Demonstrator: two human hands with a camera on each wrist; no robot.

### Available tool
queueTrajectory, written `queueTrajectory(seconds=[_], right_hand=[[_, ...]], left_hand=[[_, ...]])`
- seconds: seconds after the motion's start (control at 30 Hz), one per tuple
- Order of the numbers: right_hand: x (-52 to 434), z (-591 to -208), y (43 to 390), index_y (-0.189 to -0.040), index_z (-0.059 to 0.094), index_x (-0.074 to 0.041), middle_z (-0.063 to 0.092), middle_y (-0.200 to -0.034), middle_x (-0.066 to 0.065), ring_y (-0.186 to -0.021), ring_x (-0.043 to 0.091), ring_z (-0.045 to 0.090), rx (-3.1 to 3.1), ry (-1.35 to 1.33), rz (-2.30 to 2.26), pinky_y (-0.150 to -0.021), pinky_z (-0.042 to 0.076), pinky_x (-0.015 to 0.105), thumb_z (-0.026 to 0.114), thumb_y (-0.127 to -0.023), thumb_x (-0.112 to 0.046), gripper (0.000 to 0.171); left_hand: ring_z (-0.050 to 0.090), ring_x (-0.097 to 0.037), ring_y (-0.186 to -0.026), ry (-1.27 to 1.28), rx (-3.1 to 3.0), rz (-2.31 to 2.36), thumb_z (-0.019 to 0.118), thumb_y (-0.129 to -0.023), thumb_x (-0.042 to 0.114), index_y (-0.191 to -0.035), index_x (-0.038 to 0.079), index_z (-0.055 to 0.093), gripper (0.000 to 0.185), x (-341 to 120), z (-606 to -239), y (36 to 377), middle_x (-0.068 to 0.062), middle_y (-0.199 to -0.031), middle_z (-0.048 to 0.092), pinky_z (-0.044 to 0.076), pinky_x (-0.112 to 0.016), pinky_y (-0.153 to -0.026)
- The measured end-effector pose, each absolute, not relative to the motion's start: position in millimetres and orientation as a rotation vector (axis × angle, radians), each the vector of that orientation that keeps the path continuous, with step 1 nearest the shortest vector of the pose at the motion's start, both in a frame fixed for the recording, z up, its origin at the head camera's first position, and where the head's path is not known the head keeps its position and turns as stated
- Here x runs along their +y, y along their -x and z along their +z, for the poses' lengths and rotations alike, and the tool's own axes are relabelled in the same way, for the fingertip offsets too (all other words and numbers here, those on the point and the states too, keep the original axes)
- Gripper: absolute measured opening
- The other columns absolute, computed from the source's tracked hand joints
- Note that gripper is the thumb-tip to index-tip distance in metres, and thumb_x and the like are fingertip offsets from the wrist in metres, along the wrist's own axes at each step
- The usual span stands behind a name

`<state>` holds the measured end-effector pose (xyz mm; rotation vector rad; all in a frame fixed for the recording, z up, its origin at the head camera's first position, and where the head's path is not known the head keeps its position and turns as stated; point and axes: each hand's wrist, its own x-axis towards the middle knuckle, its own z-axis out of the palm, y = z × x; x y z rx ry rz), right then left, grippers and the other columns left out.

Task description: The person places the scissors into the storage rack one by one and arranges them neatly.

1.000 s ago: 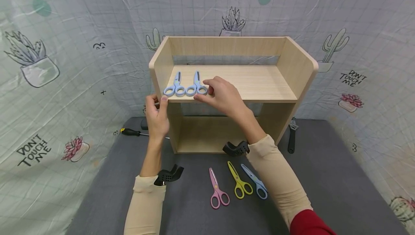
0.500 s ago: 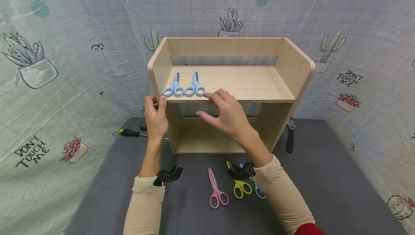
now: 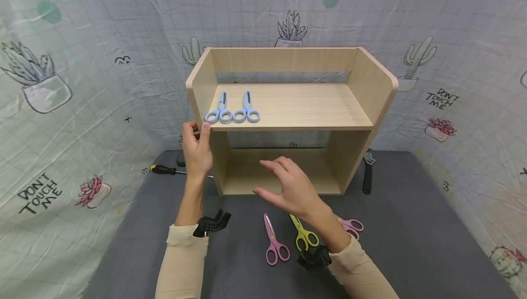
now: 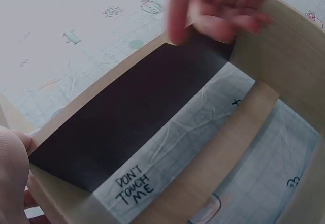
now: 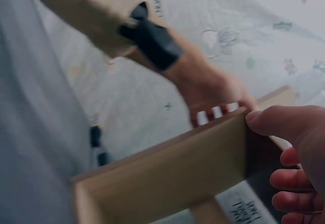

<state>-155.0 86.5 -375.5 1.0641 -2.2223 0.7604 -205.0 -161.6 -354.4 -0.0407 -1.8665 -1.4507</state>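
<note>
My left hand [image 3: 197, 152] grips the left upright of a light wooden shelf unit [image 3: 304, 102], thumb at the front end of the upper board and fingers round the outer side. Two pairs of blue scissors [image 3: 222, 106] lie side by side at that board's left end, blades toward the back. In front of the lower compartment my right hand [image 3: 292, 189] hangs with thumb and fingers spread, holding nothing. Below it on the table are pink scissors [image 3: 272, 239] and yellow scissors [image 3: 302, 231]. More pink scissors [image 3: 346, 223] show partly behind the right forearm.
A screwdriver [image 3: 164, 169] with a black and yellow handle lies left of the unit, its shaft running toward the base. An adjustable wrench [image 3: 368, 175] lies on the right. Behind everything hangs a printed cloth [image 3: 136, 88].
My right hand has let go of the second blue scissors and drawn down and toward me, off the upper board. The left hand keeps its grip; the blue scissors on the table are now hidden.
</note>
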Motion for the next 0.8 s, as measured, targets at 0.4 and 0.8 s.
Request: queueTrajectory(seconds=[0.4,0.8], right_hand=[[99,-440,132,-0.127,0.065,-0.013,0.062,-0.102,-0.002,-0.095,0.012,0.059,-2.443,-1.049,0.658,-0.081,0.052,0.031,0.082,-0.078,-0.047,0.062],[104,-493,112,-0.123,0.067,-0.012,0.060,-0.102,-0.004,-0.095,0.013,0.058,-2.669,-0.989,0.571,-0.086,0.051,0.034,0.080,-0.074,-0.058,0.069]], left_hand=[[0.047,-0.015,-0.091,0.046,-1.859,-1.454,0.053,-0.101,0.031,-0.122,-0.006,0.050,0.042,-162,-355,205,-0.022,-0.116,0.051,0.037,-0.032,-0.082],[0.048,-0.020,-0.091,0.049,-1.857,-1.478,0.053,-0.102,0.030,-0.123,-0.006,0.050,0.042,-162,-355,205,-0.022,-0.116,0.051,0.037,-0.034,-0.081]])
